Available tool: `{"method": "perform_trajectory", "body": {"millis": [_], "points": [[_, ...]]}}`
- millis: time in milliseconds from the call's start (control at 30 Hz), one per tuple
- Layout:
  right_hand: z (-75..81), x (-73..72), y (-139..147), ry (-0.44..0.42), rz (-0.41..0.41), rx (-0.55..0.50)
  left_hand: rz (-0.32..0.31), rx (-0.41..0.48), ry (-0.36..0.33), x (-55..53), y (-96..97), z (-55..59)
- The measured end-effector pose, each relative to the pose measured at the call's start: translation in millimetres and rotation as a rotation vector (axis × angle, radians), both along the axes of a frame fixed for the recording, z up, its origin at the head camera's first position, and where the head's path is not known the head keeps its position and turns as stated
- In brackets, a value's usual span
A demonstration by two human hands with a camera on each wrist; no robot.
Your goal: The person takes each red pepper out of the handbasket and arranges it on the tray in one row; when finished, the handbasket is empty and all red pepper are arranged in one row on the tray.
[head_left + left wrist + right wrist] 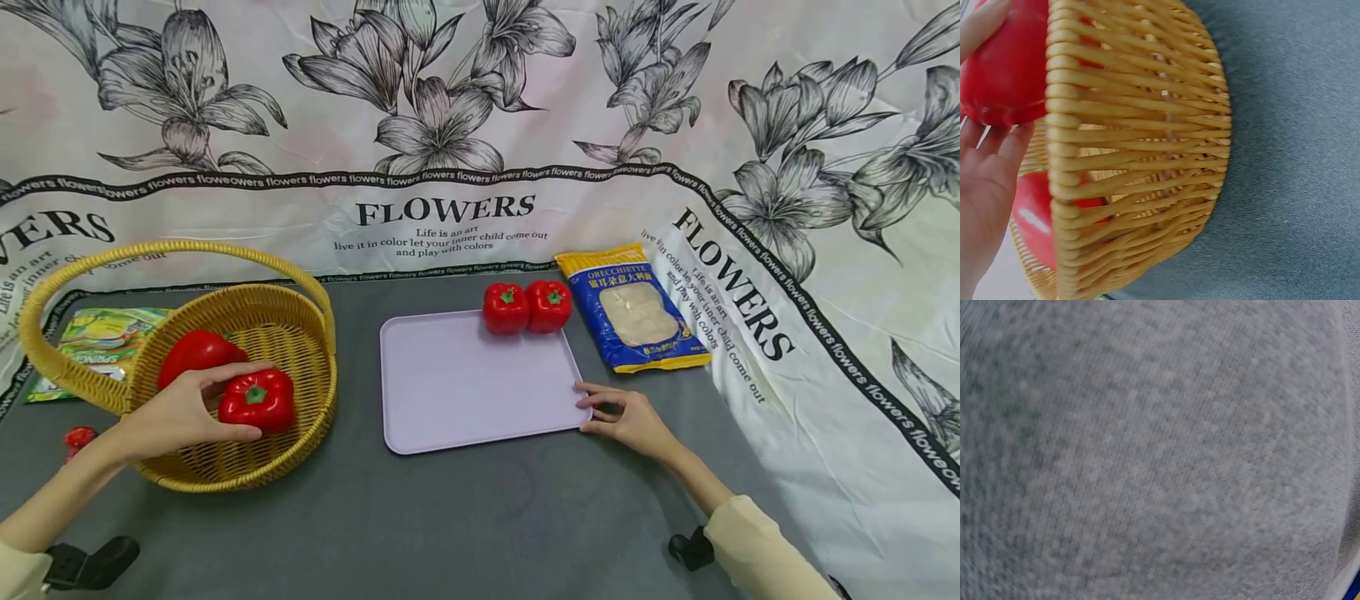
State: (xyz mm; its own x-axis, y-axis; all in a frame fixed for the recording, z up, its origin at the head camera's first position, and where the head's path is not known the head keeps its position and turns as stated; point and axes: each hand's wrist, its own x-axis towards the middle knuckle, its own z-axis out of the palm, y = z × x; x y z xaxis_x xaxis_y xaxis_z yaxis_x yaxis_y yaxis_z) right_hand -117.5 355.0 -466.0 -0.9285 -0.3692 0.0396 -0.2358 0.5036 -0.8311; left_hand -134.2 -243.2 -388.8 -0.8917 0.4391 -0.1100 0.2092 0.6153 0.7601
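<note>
Red pepper (257, 402) is gripped by the left hand (176, 414) over the basket (303, 333), while the right hand (632, 422) touches the tray (465, 387), perhaps steadying it, though whether pinching I cannot tell.

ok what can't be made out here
- Head: rear glossy red bell pepper, lower part behind the left hand.
- Head: green-yellow plastic packet, right part behind the yellow woven basket.
- Head: red object, too small to name.
- Left wrist: held red bell pepper, cut by top edge.
- Right wrist: grainy grey surface, too blurred to name.
</note>
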Motion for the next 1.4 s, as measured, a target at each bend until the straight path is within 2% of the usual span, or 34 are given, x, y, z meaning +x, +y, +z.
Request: {"method": "perform_trajectory", "body": {"millis": [233, 400, 533, 667, 933, 1133, 1400], "points": [[0.2, 2.4, -2, 0.023, -0.003, 0.015, 0.063, 0.176, -0.011, 7.3, -3.1, 0.5], [20.3, 8.0, -13, 0.018, -0.002, 0.031, 0.13, 0.188, -0.029, 12.3, -5.7, 0.8], [30.7, 9.7, -19, 0.004, -0.002, 0.044, 0.154, 0.169, -0.029, 13.7, -7.5, 0.7], [25.6, 9.0, -16, -0.001, 0.0, 0.035, 0.159, 0.157, -0.027, 14.8, -6.9, 1.4], [-1.2, 2.4, -1, 0.02, -0.011, 0.03, 0.163, 0.177, -0.018, 17.5, -1.0, 4.4], [-2.9, 1.6, -1, 0.018, -0.008, -0.02, 0.172, 0.177, -0.008, 19.1, 4.1, 8.3], [-2.7, 0.4, 0, 0.023, -0.004, -0.003, 0.192, 0.176, -0.009, 21.7, 9.8, 13.4]]}}
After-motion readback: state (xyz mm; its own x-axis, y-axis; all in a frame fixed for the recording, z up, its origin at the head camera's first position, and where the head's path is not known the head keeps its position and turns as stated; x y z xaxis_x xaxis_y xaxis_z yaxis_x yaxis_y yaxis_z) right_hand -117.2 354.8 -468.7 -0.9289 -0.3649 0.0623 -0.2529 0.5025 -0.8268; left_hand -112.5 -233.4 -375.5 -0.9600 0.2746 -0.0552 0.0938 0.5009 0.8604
